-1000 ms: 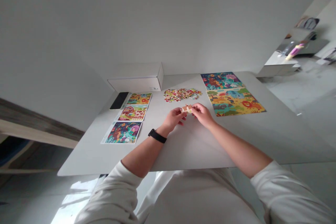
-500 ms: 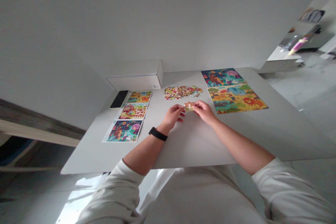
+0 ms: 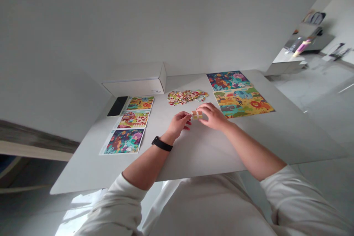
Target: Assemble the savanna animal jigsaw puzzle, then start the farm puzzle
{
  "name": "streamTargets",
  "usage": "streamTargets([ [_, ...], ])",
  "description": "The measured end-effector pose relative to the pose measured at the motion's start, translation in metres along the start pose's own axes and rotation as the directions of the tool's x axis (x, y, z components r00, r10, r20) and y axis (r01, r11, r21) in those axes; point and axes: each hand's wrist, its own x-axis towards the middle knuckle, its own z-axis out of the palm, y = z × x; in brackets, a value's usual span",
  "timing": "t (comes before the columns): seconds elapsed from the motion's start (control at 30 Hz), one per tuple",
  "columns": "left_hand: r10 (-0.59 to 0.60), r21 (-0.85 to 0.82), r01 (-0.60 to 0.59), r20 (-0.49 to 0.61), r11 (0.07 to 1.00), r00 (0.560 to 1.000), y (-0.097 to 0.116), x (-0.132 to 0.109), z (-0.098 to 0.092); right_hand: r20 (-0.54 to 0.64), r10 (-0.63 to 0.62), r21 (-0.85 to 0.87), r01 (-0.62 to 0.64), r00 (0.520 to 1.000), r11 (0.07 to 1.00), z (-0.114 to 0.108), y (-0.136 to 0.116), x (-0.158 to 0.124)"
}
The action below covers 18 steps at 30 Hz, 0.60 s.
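A small brown, white and yellow puzzle piece (image 3: 197, 115), perhaps two joined pieces, is held between my hands just above the table. My left hand (image 3: 178, 124) pinches its left end between thumb and forefinger; a black watch band is on that wrist. At the right end, my right hand (image 3: 213, 116) has its thumb below and its fingers above, gripping the edges. Beyond both hands lies a heap of loose puzzle pieces (image 3: 186, 97) in red, green and cream.
Two assembled puzzles, a dark one (image 3: 229, 80) and a yellow one (image 3: 243, 102), lie to the right. Three picture cards, the middle showing a farm (image 3: 134, 118), line the left side. A black phone (image 3: 117, 106) and a white box (image 3: 135, 81) are behind them.
My right hand has shifted its grip, fingers now above and thumb below the piece's right end. My left hand keeps its pinch. The whole view has turned slightly rightward.
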Motion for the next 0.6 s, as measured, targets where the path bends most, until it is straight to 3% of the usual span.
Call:
streamTargets([
  [0.17, -0.002, 0.027, 0.001, 0.025, 1.000, 1.000, -0.001, -0.001, 0.002, 0.031, 0.030, 0.017, -0.031, 0.999, 0.999, -0.008, 0.005, 0.001],
  [0.33, 0.012, 0.010, -0.012, 0.003, 1.000, 1.000, 0.004, -0.003, -0.001, 0.174, 0.105, 0.053, -0.116, 0.979, 0.992, -0.033, 0.014, -0.003],
  [0.43, 0.031, -0.038, -0.031, 0.003, 0.999, 1.000, 0.006, -0.004, -0.004, 0.323, 0.167, 0.037, -0.189, 0.932, 0.981, -0.048, 0.020, -0.007],
  [0.6, 0.056, -0.116, -0.054, 0.017, 0.992, 0.998, 0.005, -0.005, -0.005, 0.531, 0.260, -0.018, -0.296, 0.806, 0.955, -0.058, 0.021, -0.010],
])
